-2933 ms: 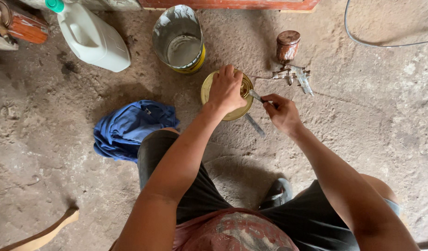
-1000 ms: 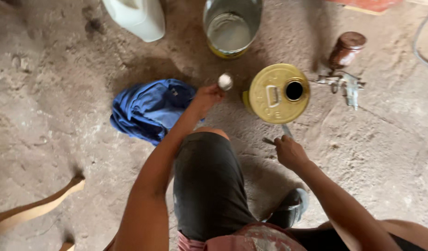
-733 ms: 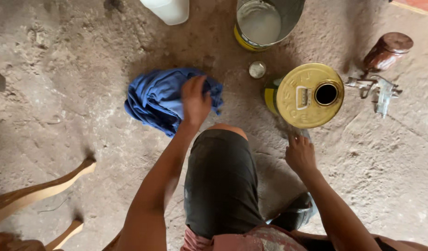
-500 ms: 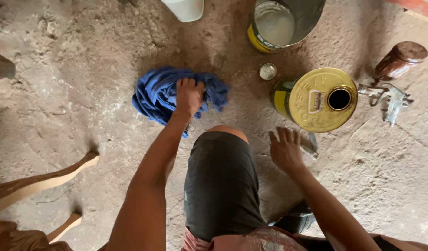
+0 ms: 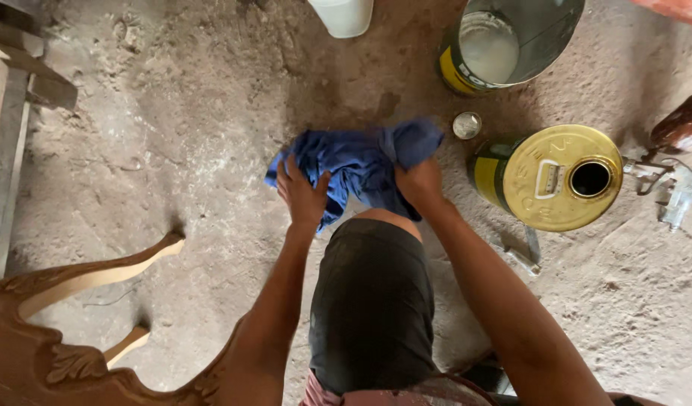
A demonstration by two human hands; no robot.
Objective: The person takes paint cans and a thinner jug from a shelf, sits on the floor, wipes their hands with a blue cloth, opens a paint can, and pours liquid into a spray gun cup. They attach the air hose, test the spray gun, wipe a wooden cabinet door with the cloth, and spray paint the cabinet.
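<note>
soft blue cloth (image 5: 357, 162), glossy metal can (image 5: 560, 177)

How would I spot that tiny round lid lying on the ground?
Find the big yellow can lying with its round opening showing. Just up and left of it, beside the blue cloth both hands grip, lies the small cap: silvery, flat and far smaller than either can.

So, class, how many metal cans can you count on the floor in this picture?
2. An open-topped grey can stands at the top edge, partly cut off. A yellow can with a round hole in its lid sits just right of the right hand. More may lie out of frame.
</note>
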